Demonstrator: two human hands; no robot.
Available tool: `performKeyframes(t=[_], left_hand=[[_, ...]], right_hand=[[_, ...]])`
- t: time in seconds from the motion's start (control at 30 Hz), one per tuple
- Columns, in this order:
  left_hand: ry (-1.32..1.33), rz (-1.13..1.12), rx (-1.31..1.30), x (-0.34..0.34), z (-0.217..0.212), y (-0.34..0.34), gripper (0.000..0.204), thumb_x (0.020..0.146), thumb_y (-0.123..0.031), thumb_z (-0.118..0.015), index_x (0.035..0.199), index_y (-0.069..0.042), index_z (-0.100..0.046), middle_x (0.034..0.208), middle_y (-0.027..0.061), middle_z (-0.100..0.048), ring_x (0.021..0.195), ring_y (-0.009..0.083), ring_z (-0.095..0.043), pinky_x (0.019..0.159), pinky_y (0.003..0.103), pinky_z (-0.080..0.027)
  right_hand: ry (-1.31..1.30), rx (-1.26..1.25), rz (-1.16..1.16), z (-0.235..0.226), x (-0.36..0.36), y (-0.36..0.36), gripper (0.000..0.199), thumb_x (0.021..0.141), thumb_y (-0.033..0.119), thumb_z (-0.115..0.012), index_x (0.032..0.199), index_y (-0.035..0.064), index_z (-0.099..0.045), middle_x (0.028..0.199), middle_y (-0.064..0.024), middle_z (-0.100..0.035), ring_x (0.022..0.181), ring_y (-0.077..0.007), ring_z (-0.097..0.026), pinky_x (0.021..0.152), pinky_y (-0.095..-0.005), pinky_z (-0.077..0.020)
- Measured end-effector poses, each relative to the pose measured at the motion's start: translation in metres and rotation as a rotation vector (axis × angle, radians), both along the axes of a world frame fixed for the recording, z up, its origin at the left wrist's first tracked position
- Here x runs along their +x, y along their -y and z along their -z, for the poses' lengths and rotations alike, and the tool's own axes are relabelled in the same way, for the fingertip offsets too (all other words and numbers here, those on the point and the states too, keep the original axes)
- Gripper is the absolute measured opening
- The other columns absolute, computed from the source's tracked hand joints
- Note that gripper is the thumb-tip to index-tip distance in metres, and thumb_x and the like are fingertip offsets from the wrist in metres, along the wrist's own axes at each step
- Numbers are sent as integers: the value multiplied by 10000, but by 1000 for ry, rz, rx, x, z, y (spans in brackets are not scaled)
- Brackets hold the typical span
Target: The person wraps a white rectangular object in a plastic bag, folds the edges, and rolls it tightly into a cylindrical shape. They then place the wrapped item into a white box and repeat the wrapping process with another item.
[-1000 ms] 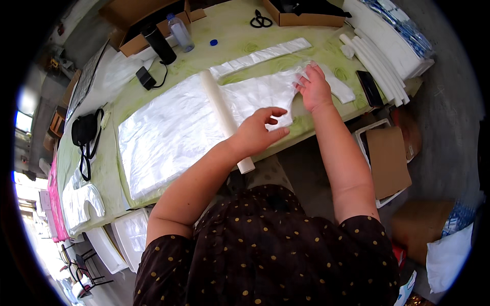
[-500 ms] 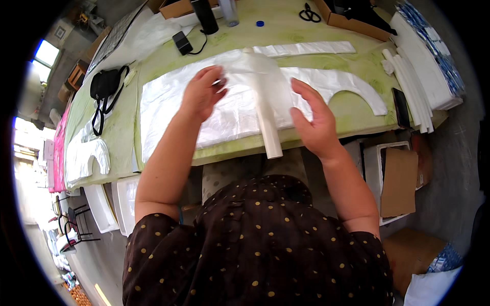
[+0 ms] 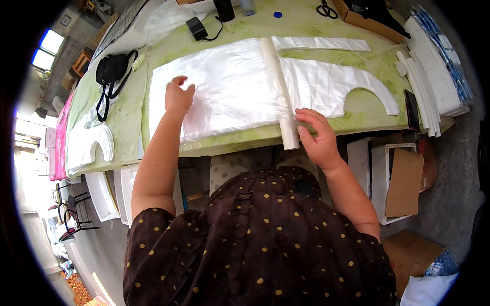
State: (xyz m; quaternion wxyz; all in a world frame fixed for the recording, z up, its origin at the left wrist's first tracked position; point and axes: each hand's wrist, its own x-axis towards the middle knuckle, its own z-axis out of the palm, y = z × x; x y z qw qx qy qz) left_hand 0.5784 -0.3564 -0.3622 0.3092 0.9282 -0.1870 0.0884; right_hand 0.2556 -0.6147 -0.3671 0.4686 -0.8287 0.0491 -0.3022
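Observation:
A flat pile of white plastic carrier bags (image 3: pixel 224 76) lies on the table, with handle straps and a curved cut-out at its right side. Across it rests a long off-white tube (image 3: pixel 278 81), perhaps a roll of film, its near end jutting past the table's front edge. My left hand (image 3: pixel 177 99) hovers over the left part of the bags, thumb and fingers apart, with nothing visible in it. Thin, crinkled clear film shows beside its wrist. My right hand (image 3: pixel 321 140) is just right of the tube's near end, fingers spread. Whether it touches the tube I cannot tell.
A black pouch (image 3: pixel 112 69) and smaller white bags (image 3: pixel 92 145) lie at left. Along the back are a black device (image 3: pixel 196 29), a blue cap (image 3: pixel 277 15) and scissors (image 3: pixel 326 9). A phone (image 3: pixel 411 109) and white tubes (image 3: pixel 423 97) lie at right.
My left hand has moved left, away from the tube. The clear film held up around the tube has come down. My right hand has drawn nearer to the tube's near end.

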Motion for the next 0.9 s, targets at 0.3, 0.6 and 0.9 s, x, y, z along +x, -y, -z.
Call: performKeyframes(t=[0.3, 0.6, 0.9], left_hand=[[7, 588, -216, -113, 5, 116, 470, 865, -143, -669, 1323, -99, -573, 1260, 135, -620, 1176, 344, -556, 1018, 409, -453], [-92, 556, 264, -131, -1, 123, 758, 880, -256, -619, 1544, -118, -282, 1328, 81, -607, 1309, 283, -481, 1071, 465, -349], [96, 763, 11, -108, -26, 121, 507, 886, -166, -589, 1389, -127, -533, 1398, 130, -539, 1303, 335, -492, 1100, 448, -394]], right_hand=[[9, -77, -8, 2, 0, -20, 264, 844, 31, -646, 1107, 52, -669, 1229, -122, -656, 1238, -334, -550, 1059, -418, -432], [-56, -54, -98, -4, 27, -13, 337, 845, 82, -670, 1180, 54, -640, 1257, -129, -625, 1256, -325, -528, 1075, -407, -415], [-90, -191, -122, -15, 46, -30, 329, 826, 116, -672, 1145, 45, -638, 1186, -143, -633, 1165, -348, -559, 1026, -425, -444]])
